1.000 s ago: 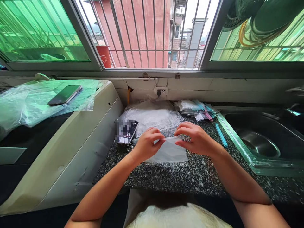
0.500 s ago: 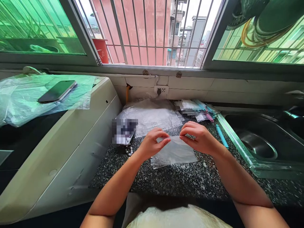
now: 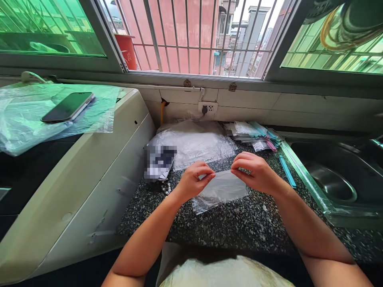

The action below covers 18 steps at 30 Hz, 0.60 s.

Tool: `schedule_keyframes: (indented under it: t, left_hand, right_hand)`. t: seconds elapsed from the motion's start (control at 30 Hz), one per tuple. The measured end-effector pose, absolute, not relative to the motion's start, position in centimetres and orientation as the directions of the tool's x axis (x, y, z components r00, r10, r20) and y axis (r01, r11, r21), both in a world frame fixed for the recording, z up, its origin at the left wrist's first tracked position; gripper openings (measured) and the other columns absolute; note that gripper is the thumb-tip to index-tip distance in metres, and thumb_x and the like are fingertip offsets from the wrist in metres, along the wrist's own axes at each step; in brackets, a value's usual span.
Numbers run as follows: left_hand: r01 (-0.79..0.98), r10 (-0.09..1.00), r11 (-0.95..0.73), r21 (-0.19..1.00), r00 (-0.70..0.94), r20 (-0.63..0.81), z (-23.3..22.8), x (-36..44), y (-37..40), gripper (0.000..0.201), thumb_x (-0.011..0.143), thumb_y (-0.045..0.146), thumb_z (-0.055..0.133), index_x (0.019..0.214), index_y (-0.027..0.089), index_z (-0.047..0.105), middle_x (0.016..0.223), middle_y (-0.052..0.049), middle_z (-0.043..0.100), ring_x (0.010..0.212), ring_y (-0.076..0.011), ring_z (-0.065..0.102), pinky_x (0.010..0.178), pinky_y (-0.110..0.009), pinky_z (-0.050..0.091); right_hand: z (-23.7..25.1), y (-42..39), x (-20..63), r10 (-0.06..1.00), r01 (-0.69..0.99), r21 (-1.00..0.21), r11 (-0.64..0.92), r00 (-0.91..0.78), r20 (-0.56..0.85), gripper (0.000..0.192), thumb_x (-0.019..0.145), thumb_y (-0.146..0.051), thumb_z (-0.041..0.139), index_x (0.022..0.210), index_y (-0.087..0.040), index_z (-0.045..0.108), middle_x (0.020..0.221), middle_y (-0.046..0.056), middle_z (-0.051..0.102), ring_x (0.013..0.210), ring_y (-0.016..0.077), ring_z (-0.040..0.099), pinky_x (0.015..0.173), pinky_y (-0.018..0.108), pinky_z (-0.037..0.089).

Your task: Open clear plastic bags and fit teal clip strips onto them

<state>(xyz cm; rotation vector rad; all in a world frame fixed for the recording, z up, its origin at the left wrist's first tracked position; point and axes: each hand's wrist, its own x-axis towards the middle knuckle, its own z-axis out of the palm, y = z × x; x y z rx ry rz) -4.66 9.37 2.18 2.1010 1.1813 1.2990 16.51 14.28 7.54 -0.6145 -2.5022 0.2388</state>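
A clear plastic bag (image 3: 221, 189) hangs between my two hands just over the speckled counter (image 3: 209, 229). My left hand (image 3: 194, 179) pinches its upper left edge between thumb and fingers. At the upper right edge, my right hand (image 3: 253, 173) holds it in the same kind of pinch. The bag's top edge is drawn fairly straight between the fingertips, and its lower left corner tilts downward. Behind the hands lies a large clear plastic sheet or bag (image 3: 197, 143). To the right of my right hand rests a light-blue flat strip (image 3: 287, 171).
Small packets with blue and pink strips (image 3: 251, 133) are piled by the wall. The sink (image 3: 329, 179) is on the right. At left, a phone (image 3: 68, 107) lies on plastic film over a pale appliance (image 3: 89, 167). A blurred-out item (image 3: 160, 162) sits left of the sheet.
The view has shifted slightly, so the surroundings appear moved. Both hands keep their pinch on the bag; their fingertips are slightly farther apart and the bag's lower edge slants more.
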Motion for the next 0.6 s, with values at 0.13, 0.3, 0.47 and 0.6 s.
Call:
schedule_keyframes:
  t: [0.13, 0.3, 0.47, 0.6]
  left_hand:
    - [0.455, 0.823, -0.56, 0.693, 0.212, 0.526, 2.0, -4.7, 9.4, 0.014, 0.083, 0.02, 0.058, 0.073, 0.016, 0.067, 0.068, -0.004, 0.062, 0.067, -0.0138, 0.056, 0.063, -0.027, 0.045]
    - [0.461, 0.824, -0.559, 0.689, 0.213, 0.525, 1.9, -4.6, 9.3, 0.014, 0.083, 0.02, 0.057, 0.074, 0.016, 0.067, 0.069, -0.004, 0.061, 0.067, -0.0136, 0.055, 0.063, -0.026, 0.044]
    - [0.468, 0.82, -0.561, 0.683, 0.206, 0.533, 1.9, -4.5, 9.3, 0.015, 0.083, 0.021, 0.057, 0.073, 0.016, 0.066, 0.068, -0.003, 0.061, 0.065, -0.013, 0.055, 0.061, -0.026, 0.044]
    - [0.467, 0.819, -0.563, 0.682, 0.207, 0.535, 1.9, -4.5, 9.3, 0.015, 0.083, 0.021, 0.057, 0.073, 0.016, 0.066, 0.069, -0.003, 0.061, 0.067, -0.013, 0.055, 0.062, -0.026, 0.044]
  right_hand:
    - [7.6, 14.3, 16.5, 0.487, 0.384, -0.305, 0.872, -0.745, 0.455, 0.018, 0.087, -0.02, 0.05, 0.071, -0.019, 0.058, 0.072, 0.003, 0.059, 0.07, 0.0138, 0.052, 0.064, 0.028, 0.042]
    - [7.7, 14.2, 16.7, 0.499, 0.391, -0.32, 0.863, -0.753, 0.429, 0.015, 0.087, -0.022, 0.05, 0.074, -0.019, 0.058, 0.074, 0.004, 0.06, 0.072, 0.0143, 0.052, 0.065, 0.028, 0.043]
    - [7.2, 14.1, 16.3, 0.487, 0.38, -0.314, 0.87, -0.763, 0.425, 0.01, 0.082, -0.028, 0.059, 0.084, -0.018, 0.059, 0.083, 0.005, 0.062, 0.079, 0.0165, 0.054, 0.069, 0.03, 0.045]
    - [6.7, 14.2, 15.8, 0.45, 0.346, -0.297, 0.89, -0.771, 0.451, 0.014, 0.086, -0.023, 0.053, 0.074, -0.019, 0.058, 0.072, 0.003, 0.062, 0.071, 0.0139, 0.052, 0.065, 0.028, 0.042]
